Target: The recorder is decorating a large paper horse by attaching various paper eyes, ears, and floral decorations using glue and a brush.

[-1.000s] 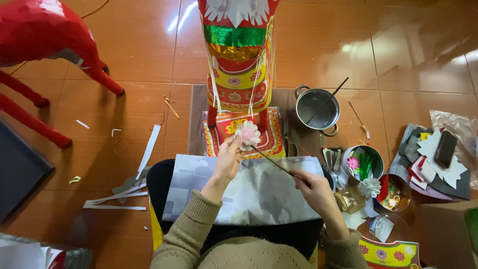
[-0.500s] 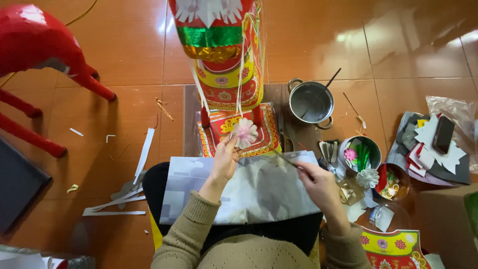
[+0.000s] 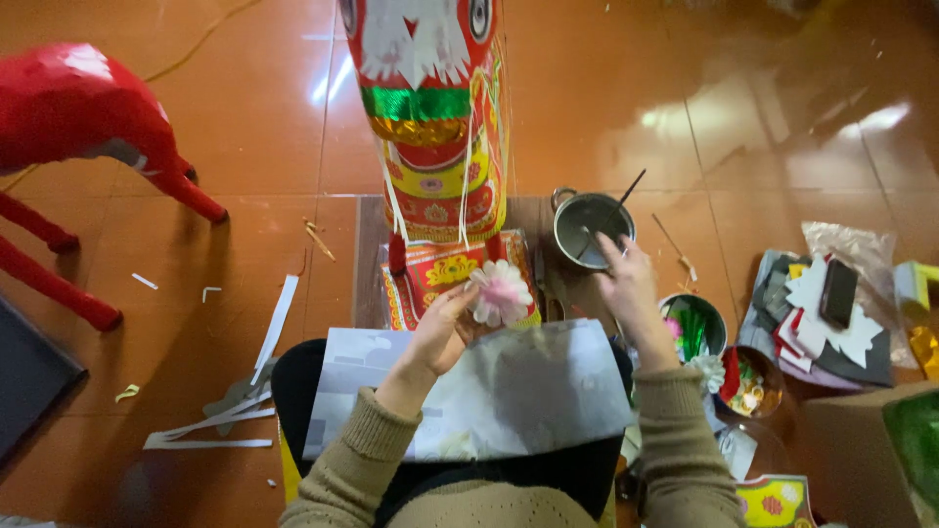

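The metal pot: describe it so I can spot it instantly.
Start at the tall red paper figure standing on the orange floor. Just to its right sits the metal pot, where the right hand reaches. It is the only plain silver container, with a thin stick leaning out; the bowls nearby hold colourful bits.

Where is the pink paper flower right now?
In the head view, the pink paper flower sits just left of centre, held in the left hand in front of the red decorated paper figure's base, left of the metal pot.

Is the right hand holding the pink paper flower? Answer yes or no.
No: the left hand holds the pink paper flower, while the right hand reaches to the metal pot.
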